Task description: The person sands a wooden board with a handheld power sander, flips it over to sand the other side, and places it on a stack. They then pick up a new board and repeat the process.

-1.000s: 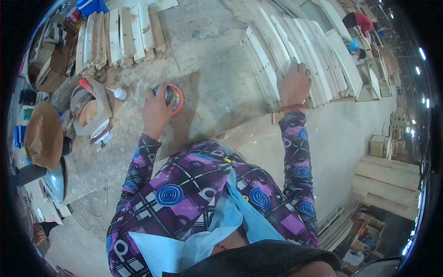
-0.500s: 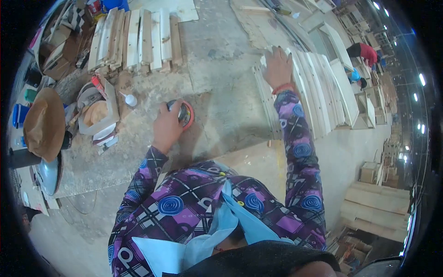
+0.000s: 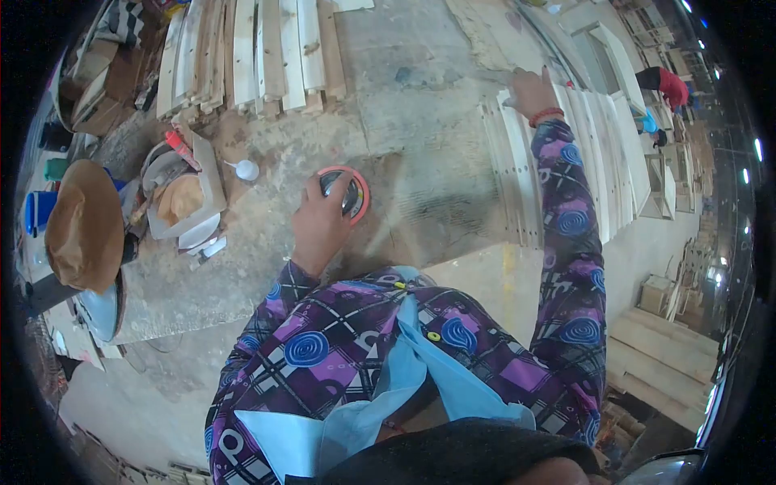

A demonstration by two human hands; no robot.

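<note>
My left hand [image 3: 322,217] is wrapped over a round black tool with a red rim [image 3: 361,196], which rests on the worn work surface [image 3: 428,178]. On the right, my right hand [image 3: 533,93] reaches to the far ends of several pale wooden slats [image 3: 594,153] lying side by side. Its fingers are apart, with the fingertips around the slat ends; nothing is visible in its grasp. A red band circles that wrist. Left of the tool lies a small white bottle [image 3: 245,170].
More wooden slats [image 3: 279,52] lie at the back left. A cut-open container [image 3: 212,182] holds a red-handled item, near a brown hat [image 3: 85,226]. Wooden frames [image 3: 661,186] stand at the right, where another person in red [image 3: 671,87] bends over.
My right hand has moved forward along the slats to their far ends. The view has shifted a little; my left hand still holds the round tool.
</note>
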